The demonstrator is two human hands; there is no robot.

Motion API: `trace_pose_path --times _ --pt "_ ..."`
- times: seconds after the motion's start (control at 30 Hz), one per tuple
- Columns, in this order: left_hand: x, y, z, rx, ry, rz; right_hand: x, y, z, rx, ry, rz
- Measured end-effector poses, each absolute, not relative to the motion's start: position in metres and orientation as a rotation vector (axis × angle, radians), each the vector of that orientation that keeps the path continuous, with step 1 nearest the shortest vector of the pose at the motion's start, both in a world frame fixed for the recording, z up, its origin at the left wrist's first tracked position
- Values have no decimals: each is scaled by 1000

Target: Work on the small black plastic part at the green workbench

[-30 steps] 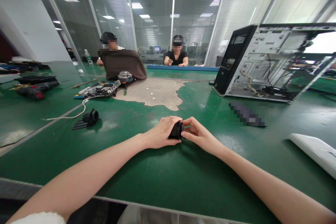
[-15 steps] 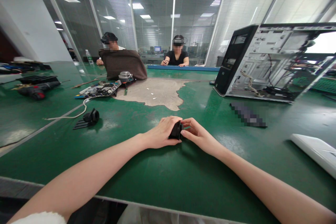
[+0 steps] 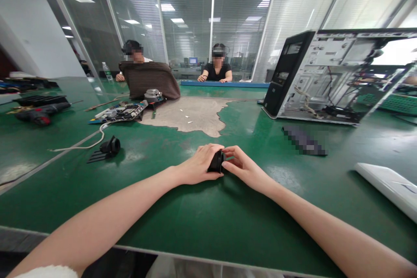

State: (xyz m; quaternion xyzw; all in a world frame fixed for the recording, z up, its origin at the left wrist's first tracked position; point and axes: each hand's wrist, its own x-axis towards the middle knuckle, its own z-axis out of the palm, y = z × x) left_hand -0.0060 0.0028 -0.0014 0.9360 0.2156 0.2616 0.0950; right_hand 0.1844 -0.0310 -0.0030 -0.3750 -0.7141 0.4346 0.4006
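Observation:
Near the front middle of the green table, my left hand (image 3: pixel 198 166) is wrapped round a small black plastic part (image 3: pixel 214 162) from the left, with the thumb below and the fingers over its top. My right hand (image 3: pixel 241 164) meets the part from the other side, its bent fingertips and thumb at the right edge. My fingers hide much of the part, so its exact kind is unclear. Another black part (image 3: pixel 110 145), with a round ring and flat prongs, lies on the table to the left.
An opened computer case (image 3: pixel 312 78) stands at the right, with a dark blurred object (image 3: pixel 304 140) and a white panel (image 3: pixel 387 186) before it. Circuit boards (image 3: pixel 120 112), a white cable (image 3: pixel 81 145) and a power drill (image 3: pixel 42 113) lie left. Two people sit across the table.
The view has swung slightly, so the surroundings sit a little further left. Both hands keep nearly the same hold on the black part.

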Motion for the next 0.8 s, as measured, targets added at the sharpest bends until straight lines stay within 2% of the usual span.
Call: trace_pose_path --times 0.2,0.6,0.8 --pt "-6 2 0 2770 650 767 184 -37 1 -875 -1822 1141" --pt "-6 2 -1 2761 659 781 184 -35 -2 -971 -1854 989" --pt "-7 4 -1 2732 709 790 191 -29 0 -1057 -1675 993"
